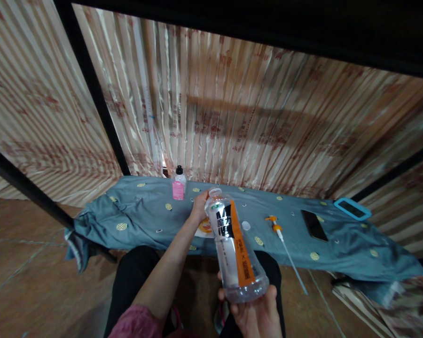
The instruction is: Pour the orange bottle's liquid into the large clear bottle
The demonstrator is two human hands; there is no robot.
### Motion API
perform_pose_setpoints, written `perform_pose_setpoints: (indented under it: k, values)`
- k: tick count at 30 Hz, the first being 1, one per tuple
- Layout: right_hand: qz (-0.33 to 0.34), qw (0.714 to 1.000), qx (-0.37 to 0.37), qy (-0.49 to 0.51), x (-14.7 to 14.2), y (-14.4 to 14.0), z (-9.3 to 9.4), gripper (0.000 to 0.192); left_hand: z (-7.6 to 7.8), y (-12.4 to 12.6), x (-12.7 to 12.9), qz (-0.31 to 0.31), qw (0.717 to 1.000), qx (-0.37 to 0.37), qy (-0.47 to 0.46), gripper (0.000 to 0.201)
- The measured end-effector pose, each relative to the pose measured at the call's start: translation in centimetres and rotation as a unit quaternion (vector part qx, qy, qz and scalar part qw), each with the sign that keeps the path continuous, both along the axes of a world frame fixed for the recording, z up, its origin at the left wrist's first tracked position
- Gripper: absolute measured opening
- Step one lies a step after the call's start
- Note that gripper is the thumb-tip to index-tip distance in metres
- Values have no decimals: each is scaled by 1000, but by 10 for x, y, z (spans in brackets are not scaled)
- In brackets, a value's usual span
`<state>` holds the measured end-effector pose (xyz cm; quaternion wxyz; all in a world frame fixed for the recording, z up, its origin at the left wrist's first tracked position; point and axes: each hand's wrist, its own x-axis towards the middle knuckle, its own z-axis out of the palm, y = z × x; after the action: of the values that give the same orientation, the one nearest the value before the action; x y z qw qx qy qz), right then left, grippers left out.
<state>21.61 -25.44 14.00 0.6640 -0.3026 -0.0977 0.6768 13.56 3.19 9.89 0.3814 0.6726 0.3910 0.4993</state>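
Observation:
A clear plastic bottle (229,253) with a black, white and orange label slants in front of me, its uncapped neck pointing away. My right hand (255,312) cups the base from below, fingers curled round it. Up at the neck, my left hand (199,207) is closed against the bottle's far left side; its fingers are partly hidden. Behind the bottle shows part of a white and orange-yellow container (205,228), mostly covered. A small white cap (246,226) lies just right of the bottle. Farther right lies an orange and white pump head (277,228) with a long tube.
A grey-blue cloth with yellow pineapples (151,220) covers the low table. A small bottle with pink label and black cap (178,184) stands at the back left. On the right lie a black phone (314,225) and a blue-framed device (352,209). Dark metal posts (95,89) frame the curtained space.

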Motion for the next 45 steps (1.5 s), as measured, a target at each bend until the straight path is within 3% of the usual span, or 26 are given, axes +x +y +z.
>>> perform_pose_setpoints:
  k: [12, 45]
  values:
    - [4, 1000, 2, 1, 1, 1, 2, 63, 5, -2, -2, -6, 1000, 7, 1, 19]
    - [8, 1000, -6, 10, 1, 3, 5, 59, 0, 4, -4, -5, 998, 33, 47, 19]
